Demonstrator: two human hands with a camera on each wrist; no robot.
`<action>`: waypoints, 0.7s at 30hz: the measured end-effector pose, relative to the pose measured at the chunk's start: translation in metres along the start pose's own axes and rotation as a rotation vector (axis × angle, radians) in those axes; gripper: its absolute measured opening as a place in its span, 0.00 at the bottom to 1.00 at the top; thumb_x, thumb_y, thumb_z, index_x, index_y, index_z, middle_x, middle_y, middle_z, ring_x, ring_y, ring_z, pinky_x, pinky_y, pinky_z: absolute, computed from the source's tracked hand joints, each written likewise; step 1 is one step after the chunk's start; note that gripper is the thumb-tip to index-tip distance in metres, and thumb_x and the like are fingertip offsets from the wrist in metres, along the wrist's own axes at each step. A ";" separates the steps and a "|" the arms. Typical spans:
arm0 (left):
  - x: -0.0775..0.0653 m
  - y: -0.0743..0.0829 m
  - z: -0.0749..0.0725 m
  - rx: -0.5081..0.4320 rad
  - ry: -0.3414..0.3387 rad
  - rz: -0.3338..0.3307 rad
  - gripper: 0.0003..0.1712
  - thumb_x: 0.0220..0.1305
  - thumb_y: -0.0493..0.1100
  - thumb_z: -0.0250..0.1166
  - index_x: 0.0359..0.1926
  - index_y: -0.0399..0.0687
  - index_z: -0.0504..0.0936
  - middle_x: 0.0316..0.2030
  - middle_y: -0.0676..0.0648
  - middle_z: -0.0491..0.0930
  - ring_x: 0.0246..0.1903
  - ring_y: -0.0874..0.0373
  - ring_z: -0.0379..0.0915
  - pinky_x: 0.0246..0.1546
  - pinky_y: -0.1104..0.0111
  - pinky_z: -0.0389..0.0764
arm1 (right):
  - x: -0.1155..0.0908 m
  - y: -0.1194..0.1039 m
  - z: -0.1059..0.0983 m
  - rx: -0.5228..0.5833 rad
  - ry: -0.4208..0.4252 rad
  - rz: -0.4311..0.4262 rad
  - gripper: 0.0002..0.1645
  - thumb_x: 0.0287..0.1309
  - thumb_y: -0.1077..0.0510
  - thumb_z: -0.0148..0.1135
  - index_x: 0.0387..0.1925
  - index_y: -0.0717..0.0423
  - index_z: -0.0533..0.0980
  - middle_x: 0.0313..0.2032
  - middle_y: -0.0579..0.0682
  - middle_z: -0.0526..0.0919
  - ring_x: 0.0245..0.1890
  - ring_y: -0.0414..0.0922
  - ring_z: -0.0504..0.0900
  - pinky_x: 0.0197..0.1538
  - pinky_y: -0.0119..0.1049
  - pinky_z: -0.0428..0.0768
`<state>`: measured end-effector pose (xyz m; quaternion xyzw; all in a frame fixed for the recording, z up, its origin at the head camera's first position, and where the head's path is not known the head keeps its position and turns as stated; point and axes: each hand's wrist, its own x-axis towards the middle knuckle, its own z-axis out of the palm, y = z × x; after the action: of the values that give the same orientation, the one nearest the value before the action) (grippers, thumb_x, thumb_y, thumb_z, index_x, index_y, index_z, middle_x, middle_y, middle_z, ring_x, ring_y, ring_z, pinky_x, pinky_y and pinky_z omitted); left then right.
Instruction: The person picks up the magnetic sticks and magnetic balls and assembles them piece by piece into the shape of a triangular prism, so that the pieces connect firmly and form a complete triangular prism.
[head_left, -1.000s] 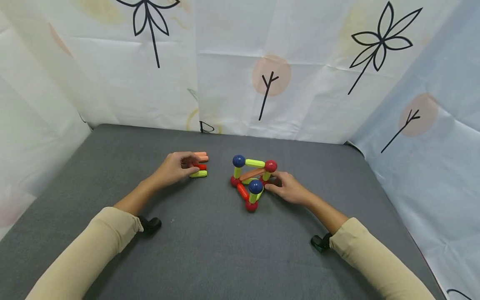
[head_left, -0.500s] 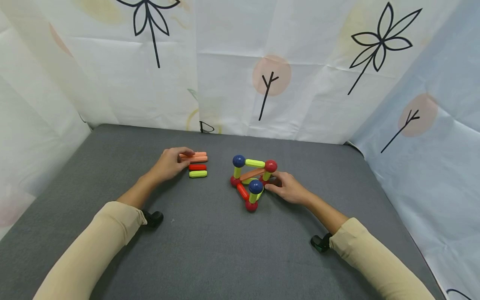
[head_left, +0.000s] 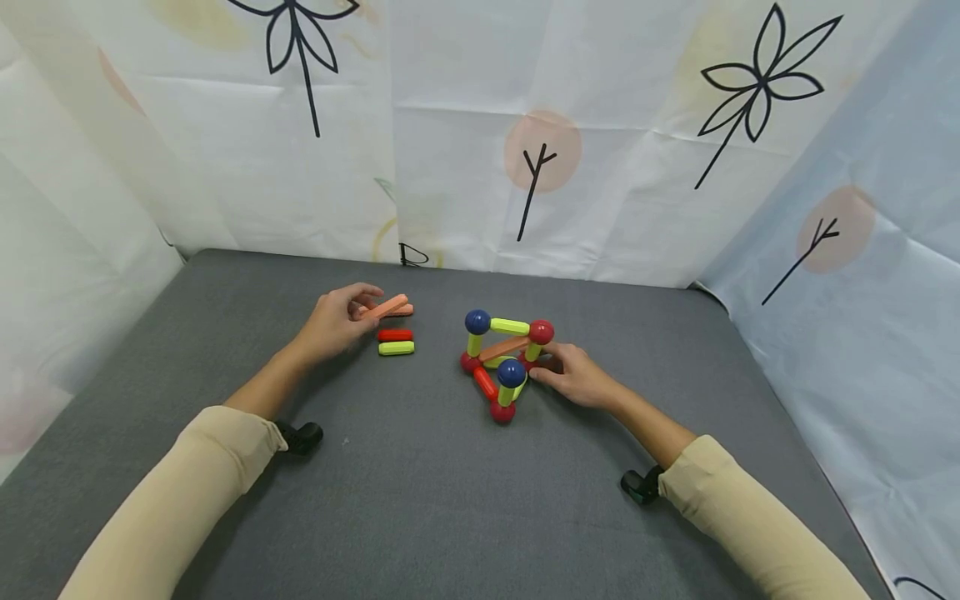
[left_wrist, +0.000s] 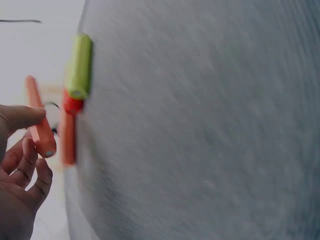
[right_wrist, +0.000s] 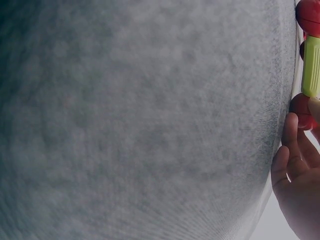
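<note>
My left hand (head_left: pixel 337 319) pinches an orange magnetic rod (head_left: pixel 387 307) between thumb and fingers, tilted with its far end raised. In the left wrist view the held rod (left_wrist: pixel 44 135) shows its bare end. A second orange rod (head_left: pixel 406 310) lies just behind it, then a red rod (head_left: pixel 395 335) and a lime rod (head_left: pixel 396 348) lie nearer me. My right hand (head_left: pixel 581 379) holds the right corner of a frame of magnetic rods and balls (head_left: pixel 510 327). In the right wrist view its fingers are at a red ball (right_wrist: pixel 301 110), below a lime rod (right_wrist: pixel 311 67).
The frame has blue and red balls on top, including a blue ball (head_left: pixel 512 373) on a short upright at the front. A grey cloth-covered table (head_left: pixel 465 500) extends around it. White patterned curtains (head_left: pixel 465 167) stand behind and at both sides.
My left hand moved from the red and lime rods back to the orange ones, took one and lifted and tilted it. The right hand and the frame stayed in place.
</note>
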<state>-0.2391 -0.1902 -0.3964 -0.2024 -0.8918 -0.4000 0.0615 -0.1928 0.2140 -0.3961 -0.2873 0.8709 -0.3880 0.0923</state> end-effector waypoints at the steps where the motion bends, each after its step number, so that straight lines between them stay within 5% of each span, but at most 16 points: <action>1: 0.000 0.005 -0.001 -0.038 0.003 0.009 0.21 0.65 0.36 0.67 0.58 0.38 0.78 0.43 0.40 0.83 0.32 0.50 0.75 0.33 0.63 0.75 | 0.000 0.000 0.000 -0.001 -0.002 -0.002 0.20 0.67 0.62 0.61 0.59 0.64 0.73 0.50 0.59 0.83 0.50 0.54 0.84 0.54 0.51 0.80; 9: -0.002 0.050 0.012 -0.373 -0.120 -0.006 0.28 0.61 0.33 0.68 0.63 0.35 0.74 0.44 0.37 0.80 0.38 0.50 0.77 0.39 0.70 0.80 | 0.001 0.001 0.000 -0.013 -0.008 -0.008 0.18 0.67 0.63 0.61 0.57 0.64 0.74 0.49 0.58 0.83 0.49 0.53 0.84 0.53 0.51 0.80; 21: -0.018 0.088 0.065 -0.578 -0.289 -0.008 0.23 0.61 0.34 0.70 0.57 0.31 0.76 0.45 0.39 0.82 0.42 0.53 0.81 0.44 0.65 0.83 | 0.001 -0.001 0.001 -0.004 -0.004 -0.010 0.19 0.67 0.63 0.61 0.57 0.65 0.74 0.50 0.59 0.83 0.48 0.53 0.84 0.53 0.51 0.80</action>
<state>-0.1828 -0.0953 -0.3844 -0.2626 -0.7417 -0.6039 -0.1275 -0.1932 0.2122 -0.3960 -0.2927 0.8700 -0.3861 0.0914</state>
